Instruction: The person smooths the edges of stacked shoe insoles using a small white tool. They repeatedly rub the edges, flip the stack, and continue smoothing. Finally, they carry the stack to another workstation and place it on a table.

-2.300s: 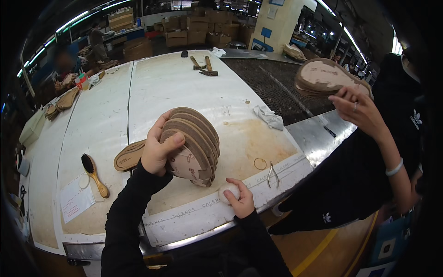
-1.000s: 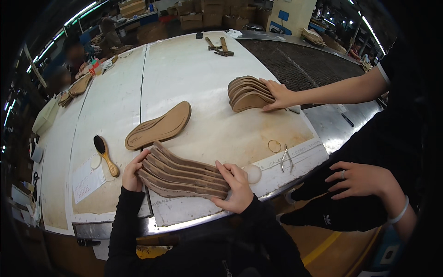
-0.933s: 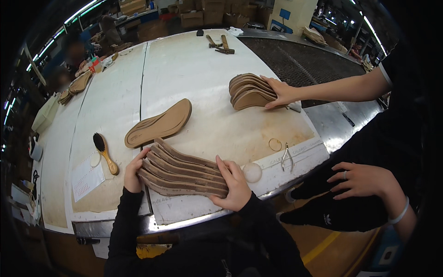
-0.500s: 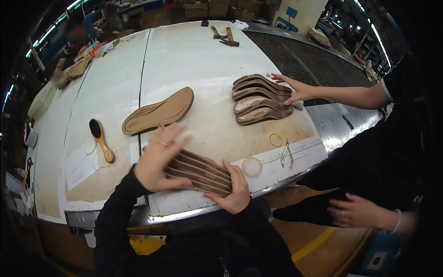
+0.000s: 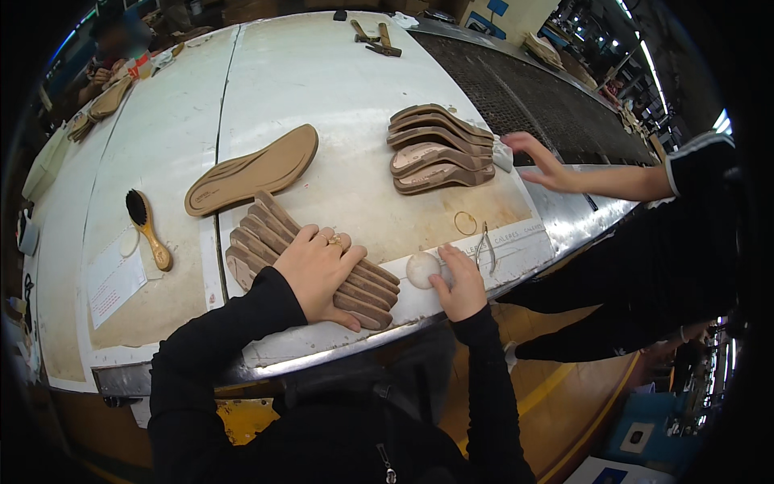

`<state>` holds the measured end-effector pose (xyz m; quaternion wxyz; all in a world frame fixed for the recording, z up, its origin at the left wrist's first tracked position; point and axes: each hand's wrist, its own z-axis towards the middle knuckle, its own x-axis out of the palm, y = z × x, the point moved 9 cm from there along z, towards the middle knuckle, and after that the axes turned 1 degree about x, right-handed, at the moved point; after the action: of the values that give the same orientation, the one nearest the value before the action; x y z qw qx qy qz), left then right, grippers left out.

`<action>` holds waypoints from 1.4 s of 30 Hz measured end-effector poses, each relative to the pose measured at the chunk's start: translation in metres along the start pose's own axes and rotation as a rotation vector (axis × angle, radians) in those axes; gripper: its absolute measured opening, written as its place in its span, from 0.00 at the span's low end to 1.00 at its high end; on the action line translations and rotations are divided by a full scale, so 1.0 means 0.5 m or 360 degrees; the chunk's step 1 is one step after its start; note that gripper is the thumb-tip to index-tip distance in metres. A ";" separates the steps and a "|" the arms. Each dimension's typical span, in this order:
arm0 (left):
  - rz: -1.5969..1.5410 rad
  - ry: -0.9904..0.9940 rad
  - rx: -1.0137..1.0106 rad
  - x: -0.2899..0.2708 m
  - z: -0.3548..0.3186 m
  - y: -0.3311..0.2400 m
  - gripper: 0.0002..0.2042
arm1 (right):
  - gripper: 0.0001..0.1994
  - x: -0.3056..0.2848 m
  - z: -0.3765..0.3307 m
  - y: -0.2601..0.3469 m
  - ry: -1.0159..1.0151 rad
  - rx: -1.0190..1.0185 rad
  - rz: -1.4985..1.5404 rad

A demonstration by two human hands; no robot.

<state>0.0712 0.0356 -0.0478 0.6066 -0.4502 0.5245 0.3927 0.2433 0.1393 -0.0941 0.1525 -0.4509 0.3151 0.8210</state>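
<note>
Left hand (image 5: 322, 270) lies flat, fingers spread, on the fanned sole row (image 5: 266, 234); right hand (image 5: 461, 282) rests beside it, holding nothing. Soles appear light, flexible; grip by edges.

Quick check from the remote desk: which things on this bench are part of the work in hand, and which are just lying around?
In hand:
- left hand flat on the fanned row of tan soles
- right hand at the bench edge beside a pale round disc

Lying about:
- single sole
- stack of soles near a co-worker's hand
- brush
- pliers
- ring
</note>
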 end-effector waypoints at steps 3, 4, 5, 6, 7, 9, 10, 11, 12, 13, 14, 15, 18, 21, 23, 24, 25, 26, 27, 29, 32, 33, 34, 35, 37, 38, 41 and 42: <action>-0.0005 -0.0106 0.0112 0.005 0.003 0.001 0.43 | 0.27 0.003 -0.001 0.000 0.0082 0.0249 0.0286; -0.0021 -0.0089 0.0117 0.006 0.004 0.003 0.43 | 0.28 0.009 -0.005 -0.007 0.0110 0.0278 0.0345; -0.0037 -0.0071 0.0122 0.007 0.005 0.003 0.43 | 0.29 0.018 -0.010 -0.019 0.0139 0.0305 0.0405; -0.0051 -0.0056 0.0123 0.010 0.006 0.004 0.42 | 0.30 0.022 -0.008 -0.021 0.0167 0.0329 0.0466; -0.0039 -0.0048 0.0117 0.010 0.006 0.006 0.42 | 0.31 0.020 -0.004 -0.018 0.0197 0.0324 0.0455; -0.0025 -0.0033 0.0113 0.010 0.004 0.005 0.42 | 0.32 0.007 0.010 -0.007 0.0257 0.0324 0.0426; -0.0016 -0.0047 0.0116 0.008 0.004 0.004 0.43 | 0.31 0.006 0.017 0.000 0.0252 0.0305 0.0441; -0.0008 -0.0062 0.0119 0.007 0.005 0.002 0.43 | 0.30 0.010 0.025 0.010 0.0246 0.0288 0.0455; 0.0007 -0.0076 0.0117 0.006 0.005 0.001 0.43 | 0.28 0.012 0.031 0.015 0.0239 0.0265 0.0474; 0.0003 -0.0059 0.0109 0.006 0.006 0.000 0.43 | 0.25 0.025 0.029 0.007 0.0318 0.0269 0.0575; -0.0002 -0.0042 0.0103 0.004 0.007 -0.002 0.44 | 0.22 0.039 0.023 -0.007 0.0396 0.0275 0.0674; -0.0004 -0.0027 0.0082 0.005 0.006 0.002 0.44 | 0.18 0.048 0.031 0.001 0.0483 0.0268 0.0778; -0.0039 -0.0173 0.0080 0.000 -0.001 0.005 0.45 | 0.12 0.031 0.016 0.028 0.0788 0.0378 0.0251; 0.0030 -0.0188 0.0094 0.002 -0.005 0.004 0.45 | 0.10 -0.018 0.019 0.092 0.0440 0.0455 0.0711; 0.0015 -0.0149 0.0079 0.006 -0.003 0.003 0.45 | 0.09 -0.030 0.019 0.131 0.0257 0.0417 0.0922; 0.0016 -0.0129 0.0072 0.006 -0.001 0.005 0.45 | 0.08 -0.029 0.018 0.146 0.0251 0.0372 0.0828; -0.0003 -0.0106 0.0076 0.007 0.000 0.005 0.44 | 0.08 -0.029 0.014 0.159 0.0247 0.0325 0.0734; -0.0023 -0.0082 0.0080 0.009 0.001 0.004 0.44 | 0.08 -0.032 0.012 0.169 0.0243 0.0277 0.0640; -0.0035 -0.0054 0.0086 0.010 0.002 0.004 0.44 | 0.07 -0.036 0.012 0.179 0.0244 0.0224 0.0586; -0.0040 -0.0077 0.0088 0.007 0.004 0.004 0.44 | 0.06 -0.029 0.019 0.193 0.0125 0.0151 0.0637; -0.0051 -0.0037 0.0063 0.010 0.008 0.005 0.43 | 0.04 -0.006 0.042 0.232 -0.0002 -0.0031 0.0562; -0.0059 -0.0028 0.0045 0.009 0.009 0.009 0.43 | 0.04 -0.003 0.052 0.245 -0.0030 -0.0115 0.0500; -0.0069 -0.0035 0.0040 0.008 0.008 0.011 0.43 | 0.03 -0.006 0.051 0.243 -0.0019 -0.0100 0.0494; -0.0080 -0.0042 0.0036 0.008 0.006 0.011 0.43 | 0.03 -0.017 0.044 0.239 -0.0007 -0.0085 0.0488; -0.0098 -0.0067 0.0033 0.009 0.003 0.011 0.42 | 0.03 -0.029 0.021 0.217 0.0066 -0.0011 0.0480; -0.0099 -0.0085 0.0036 0.008 0.002 0.011 0.42 | 0.03 -0.034 0.005 0.201 0.0120 0.0045 0.0480; -0.0096 -0.0089 0.0024 0.002 0.006 0.007 0.42 | 0.03 -0.036 0.012 0.205 0.0122 0.0041 0.0490; -0.0085 -0.0074 0.0003 0.002 0.006 0.009 0.42 | 0.04 -0.030 0.025 0.216 0.0097 0.0003 0.0510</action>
<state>0.0678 0.0399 -0.0495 0.6293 -0.4543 0.4985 0.3862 0.1854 0.0664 -0.0357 0.0103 -0.4195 0.3882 0.8205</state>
